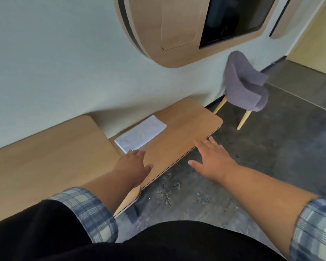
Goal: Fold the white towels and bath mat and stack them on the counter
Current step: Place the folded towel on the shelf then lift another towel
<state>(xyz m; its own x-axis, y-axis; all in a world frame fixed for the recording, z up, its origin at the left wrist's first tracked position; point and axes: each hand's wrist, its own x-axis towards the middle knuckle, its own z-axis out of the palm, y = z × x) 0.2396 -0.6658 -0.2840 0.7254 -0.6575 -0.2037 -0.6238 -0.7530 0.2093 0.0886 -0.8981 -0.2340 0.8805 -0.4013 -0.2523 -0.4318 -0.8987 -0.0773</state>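
One folded white towel (pixel 140 135) lies flat on the wooden worktop (pixel 186 127), pushed to the far edge against the wall, which I judge leaves the near strip free for folding and gives later pieces a base to stack on. The left hand (pixel 133 163) hovers over the worktop just near of the towel's near-left corner, fingers (pixel 139 153) spread apart and holding nothing; whether the tips touch the cloth cannot be told. The right hand (pixel 213 158) reaches out at the worktop's near edge, over the floor (pixel 233 185), palm down, its fingers apart and empty too. Both arms wear rolled plaid sleeves (pixel 94 208).

No other towel or bath mat shows anywhere, so how much of the task remains cannot be judged from here. The view is tilted and smeared by motion, so the towel's layers cannot be counted. A higher wooden surface (pixel 45 161) at the left runs out of frame, and dark clothing (pixel 158 242) covers the near bottom. A grey chair (pixel 247 83) stands far right, blurred, below a wall cabinet (pixel 177 29) cut off at the top.
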